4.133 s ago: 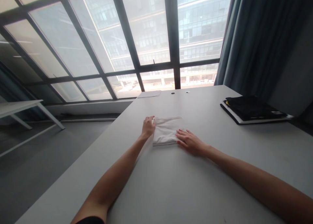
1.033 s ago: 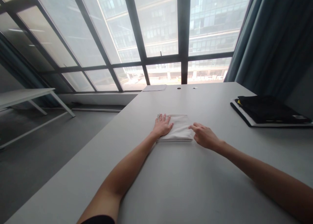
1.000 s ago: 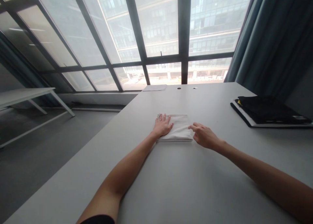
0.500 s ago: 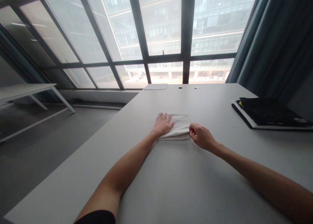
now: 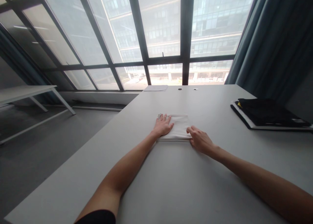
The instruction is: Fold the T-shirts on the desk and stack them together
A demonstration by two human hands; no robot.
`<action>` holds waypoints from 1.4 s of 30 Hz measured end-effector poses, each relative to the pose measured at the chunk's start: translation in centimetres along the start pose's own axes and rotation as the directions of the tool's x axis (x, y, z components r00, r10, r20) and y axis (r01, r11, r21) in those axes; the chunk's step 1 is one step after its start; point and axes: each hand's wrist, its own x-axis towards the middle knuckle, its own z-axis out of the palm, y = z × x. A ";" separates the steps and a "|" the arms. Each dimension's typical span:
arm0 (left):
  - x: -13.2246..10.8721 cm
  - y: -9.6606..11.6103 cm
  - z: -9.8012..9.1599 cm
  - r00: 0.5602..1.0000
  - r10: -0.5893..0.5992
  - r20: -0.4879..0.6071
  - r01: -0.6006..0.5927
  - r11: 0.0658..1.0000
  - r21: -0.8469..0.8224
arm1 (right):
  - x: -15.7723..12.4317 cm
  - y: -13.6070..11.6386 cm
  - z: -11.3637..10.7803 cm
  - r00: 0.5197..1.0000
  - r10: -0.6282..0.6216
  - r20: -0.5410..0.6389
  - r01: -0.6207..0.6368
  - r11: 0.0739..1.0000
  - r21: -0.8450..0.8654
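1. Head view, the work: a folded white cloth (image 5: 180,126) lies flat on a white table (image 5: 181,178), in front of the person and between the two hands. Its near edge shows stacked layers, and faint creases run across its top.

2. Head view, left hand: the left hand (image 5: 163,125) rests palm down on the left part of the cloth, wide, with its fingers spread and pointing toward the far edge. A black sleeve (image 5: 97,216) shows on the upper arm at the bottom of the view.

3. Head view, right hand: the right hand (image 5: 200,139) is at the near right corner of the cloth, narrow, with its fingers curled in and the fingertips at the cloth's right edge. Whether they pinch a layer or only touch it, I cannot tell.

4. Head view, surroundings: a stack of black and white folded items (image 5: 271,114) lies on the table well to the right of the cloth, with a bit of yellow at its left end. A pale sheet (image 5: 156,88) lies at the far left corner of the table. Behind are a large framed window (image 5: 161,24) and a blue-grey curtain (image 5: 261,44); another white table (image 5: 26,91) stands off to the left.
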 end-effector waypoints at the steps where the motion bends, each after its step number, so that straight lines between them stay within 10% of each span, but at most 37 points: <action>1: 0.0 0.0 0.0 1.000 0.002 -0.001 -0.002 1.000 -0.002 | -0.1 0.2 -0.1 1.000 -0.015 0.011 0.015 1.000 0.000; 13: 0.1 0.1 -0.1 1.000 0.009 0.000 -0.009 0.999 -0.031 | 0.8 3.8 -2.8 0.911 -0.229 0.343 0.131 0.949 0.286; 20: 0.2 0.1 0.2 1.000 0.004 0.001 -0.004 0.999 -0.038 | 5.2 1.7 -0.5 0.992 0.042 -0.121 -0.011 0.969 0.246; 28: -0.1 0.1 -0.1 1.000 0.008 0.002 -0.008 1.000 -0.021 | 8.4 -0.8 5.2 0.986 0.138 0.093 -0.150 0.978 0.143; 34: 0.1 0.2 -0.1 1.000 0.001 0.009 0.000 1.000 -0.020 | 9.9 1.5 4.5 0.948 0.296 0.113 -0.311 0.937 0.157; 42: -0.1 0.2 -0.7 1.000 0.003 0.011 -0.003 1.000 0.004 | 12.7 0.4 5.6 0.980 0.191 0.064 -0.199 0.967 0.161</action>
